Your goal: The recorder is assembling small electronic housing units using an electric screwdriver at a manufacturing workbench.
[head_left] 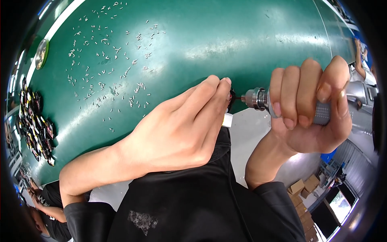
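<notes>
My right hand (310, 105) is wrapped around a grey-and-silver electric screwdriver (257, 99), held level with its bit pointing left. The thin bit reaches a small dark part (231, 101) pinched in the fingers of my left hand (181, 125). Most of that part is hidden behind the fingers; whether the bit touches it or a screw, I cannot tell. A small white block (227, 120) sticks out below the same fingertips. Both hands are at the near edge of the green table (242, 28). Loose small screws (139, 86) lie scattered to the left, beyond my left hand.
At the far left of the table lies a heap of black parts (36, 125) with coloured bits. Beyond it stands a round green-rimmed dish (42, 54). Another person (52, 209) is at lower left, one more (363, 64) at far right. Cardboard boxes (310, 183) stand at lower right.
</notes>
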The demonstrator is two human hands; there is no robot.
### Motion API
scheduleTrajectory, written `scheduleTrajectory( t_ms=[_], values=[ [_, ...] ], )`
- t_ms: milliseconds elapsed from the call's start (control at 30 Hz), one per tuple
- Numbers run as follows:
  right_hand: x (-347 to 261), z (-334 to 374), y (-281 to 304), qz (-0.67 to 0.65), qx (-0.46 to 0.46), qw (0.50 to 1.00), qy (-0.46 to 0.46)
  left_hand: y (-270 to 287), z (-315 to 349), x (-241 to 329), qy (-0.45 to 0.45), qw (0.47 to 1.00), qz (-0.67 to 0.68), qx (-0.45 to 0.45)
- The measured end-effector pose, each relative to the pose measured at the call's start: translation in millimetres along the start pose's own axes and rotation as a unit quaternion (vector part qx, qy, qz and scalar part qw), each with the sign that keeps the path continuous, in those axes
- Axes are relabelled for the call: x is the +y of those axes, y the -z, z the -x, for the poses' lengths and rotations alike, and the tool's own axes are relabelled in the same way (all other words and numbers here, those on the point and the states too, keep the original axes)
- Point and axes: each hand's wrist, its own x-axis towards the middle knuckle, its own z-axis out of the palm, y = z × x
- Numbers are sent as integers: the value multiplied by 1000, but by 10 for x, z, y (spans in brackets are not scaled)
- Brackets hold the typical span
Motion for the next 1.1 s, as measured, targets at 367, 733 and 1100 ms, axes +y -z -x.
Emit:
scheduleTrajectory(
  t_ms=[367,733,1100],
  values=[
    [92,-173,-164,-54,-35,998,29,92,57,-34,-19,999,-30,17],
    [-80,-86,-154,-220,-41,969,105,577,586,19,81,993,-37,79],
    [523,78,-233,-328,81,941,8,1764,2309,-475,497,769,-398,61]
  ],
)
